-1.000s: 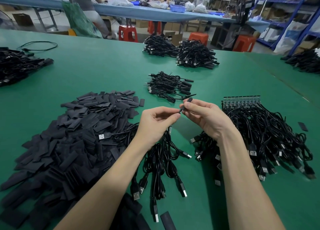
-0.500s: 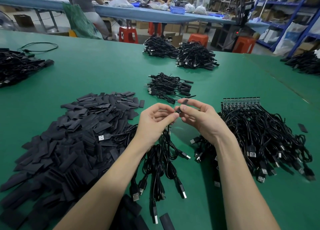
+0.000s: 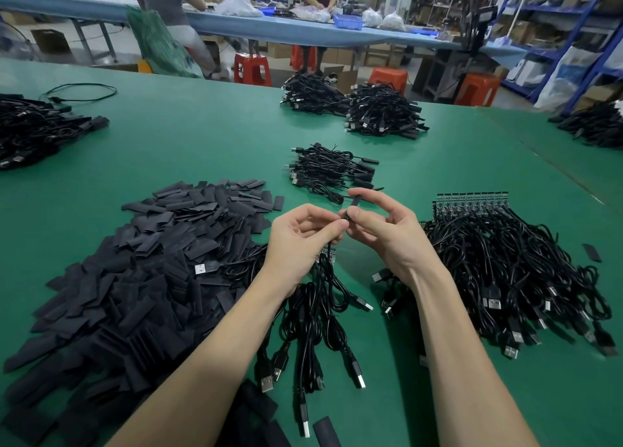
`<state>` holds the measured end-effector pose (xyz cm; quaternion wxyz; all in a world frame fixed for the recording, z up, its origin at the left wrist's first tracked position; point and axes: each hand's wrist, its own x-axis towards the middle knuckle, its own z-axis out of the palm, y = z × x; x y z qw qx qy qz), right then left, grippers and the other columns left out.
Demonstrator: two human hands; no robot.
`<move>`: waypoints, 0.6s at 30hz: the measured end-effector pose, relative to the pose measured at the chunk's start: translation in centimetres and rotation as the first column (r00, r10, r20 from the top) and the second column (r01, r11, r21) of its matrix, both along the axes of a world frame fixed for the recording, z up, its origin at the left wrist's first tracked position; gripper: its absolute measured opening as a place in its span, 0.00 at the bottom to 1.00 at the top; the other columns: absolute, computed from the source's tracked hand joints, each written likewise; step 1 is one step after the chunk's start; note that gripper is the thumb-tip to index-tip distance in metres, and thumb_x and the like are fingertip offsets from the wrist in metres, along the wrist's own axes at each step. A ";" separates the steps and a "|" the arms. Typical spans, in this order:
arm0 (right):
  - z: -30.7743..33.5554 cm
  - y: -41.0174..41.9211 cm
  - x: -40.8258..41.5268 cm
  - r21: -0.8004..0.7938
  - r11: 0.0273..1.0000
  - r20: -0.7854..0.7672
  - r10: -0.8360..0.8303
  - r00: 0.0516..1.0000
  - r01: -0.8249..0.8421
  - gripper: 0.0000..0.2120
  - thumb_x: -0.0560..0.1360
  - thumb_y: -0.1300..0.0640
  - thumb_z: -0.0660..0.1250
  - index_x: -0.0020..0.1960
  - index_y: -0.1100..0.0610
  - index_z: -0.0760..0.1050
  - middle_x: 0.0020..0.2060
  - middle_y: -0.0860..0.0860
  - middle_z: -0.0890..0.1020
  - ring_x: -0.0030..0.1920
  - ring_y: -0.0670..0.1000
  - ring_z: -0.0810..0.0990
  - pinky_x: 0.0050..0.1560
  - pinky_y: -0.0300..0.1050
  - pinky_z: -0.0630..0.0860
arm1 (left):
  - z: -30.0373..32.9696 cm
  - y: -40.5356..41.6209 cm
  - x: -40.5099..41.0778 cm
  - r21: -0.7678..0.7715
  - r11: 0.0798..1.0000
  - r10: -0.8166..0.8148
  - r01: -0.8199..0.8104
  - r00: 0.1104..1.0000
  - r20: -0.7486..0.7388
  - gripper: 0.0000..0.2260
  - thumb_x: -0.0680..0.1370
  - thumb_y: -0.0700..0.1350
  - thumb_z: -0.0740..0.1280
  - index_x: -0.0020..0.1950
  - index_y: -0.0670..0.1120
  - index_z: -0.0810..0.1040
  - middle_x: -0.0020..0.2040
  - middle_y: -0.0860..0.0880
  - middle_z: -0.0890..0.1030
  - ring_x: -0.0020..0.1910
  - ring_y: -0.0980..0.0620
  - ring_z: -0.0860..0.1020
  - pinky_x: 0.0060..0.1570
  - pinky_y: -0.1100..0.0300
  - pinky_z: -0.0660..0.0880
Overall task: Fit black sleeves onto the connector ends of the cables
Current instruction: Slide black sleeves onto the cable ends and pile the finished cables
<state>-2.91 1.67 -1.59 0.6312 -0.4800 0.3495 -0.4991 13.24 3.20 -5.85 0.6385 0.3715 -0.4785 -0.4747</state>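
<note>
Above a green counter [image 3: 202, 149], a person's two hands meet over a short black sleeve [image 3: 354, 203], a flat dark tube pointing up toward 12 o'clock. It sits on the end of a thin black cable [image 3: 328, 278] that hangs down toward 6 o'clock into a loose bunch of USB-tipped leads. The matte counter carries a broad heap of loose sleeves [image 3: 135, 278] at 9 o'clock, a tangled cable pile [image 3: 522, 271] at 3 o'clock with a row of small circuit boards [image 3: 472, 200] along its far edge, and a smaller bundle [image 3: 330, 170] at 12 o'clock. Beyond it stand red stools, a long blue bench where two people work, and blue shelving stacked with boxes. The left hand [image 3: 303, 234] pinches the cable just below the sleeve with curled fingertips. The right hand [image 3: 384, 230] nips the sleeve between thumb and forefinger, its other fingers loosely bent. The sleeve lies between the two hands, touching both.
</note>
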 end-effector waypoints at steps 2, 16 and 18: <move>-0.1 0.0 0.1 -0.001 1.000 -0.004 -0.013 1.000 0.013 0.16 0.75 0.66 0.72 0.62 0.60 0.80 0.45 0.61 0.87 0.42 0.52 0.86 0.48 0.41 0.81 | 0.0 0.0 0.0 -0.006 1.000 0.009 -0.009 1.000 0.011 0.06 0.72 0.35 0.77 0.42 0.45 0.84 0.39 0.43 0.86 0.36 0.50 0.84 0.42 0.62 0.80; 0.1 0.0 0.2 0.062 0.997 0.080 -0.054 0.995 0.049 0.22 0.68 0.62 0.75 0.62 0.56 0.80 0.46 0.60 0.86 0.43 0.52 0.84 0.48 0.39 0.81 | 0.1 0.0 0.0 -0.005 1.000 -0.008 0.008 1.000 0.012 0.06 0.72 0.36 0.78 0.43 0.46 0.86 0.39 0.42 0.86 0.38 0.49 0.84 0.43 0.61 0.80; 0.1 0.1 0.2 0.056 0.998 0.076 -0.040 0.996 0.036 0.22 0.68 0.62 0.75 0.62 0.56 0.80 0.45 0.60 0.86 0.43 0.52 0.85 0.48 0.39 0.81 | 0.1 0.1 0.0 -0.014 1.000 -0.001 0.002 1.000 0.011 0.06 0.72 0.36 0.78 0.42 0.46 0.86 0.39 0.41 0.86 0.37 0.49 0.84 0.43 0.60 0.80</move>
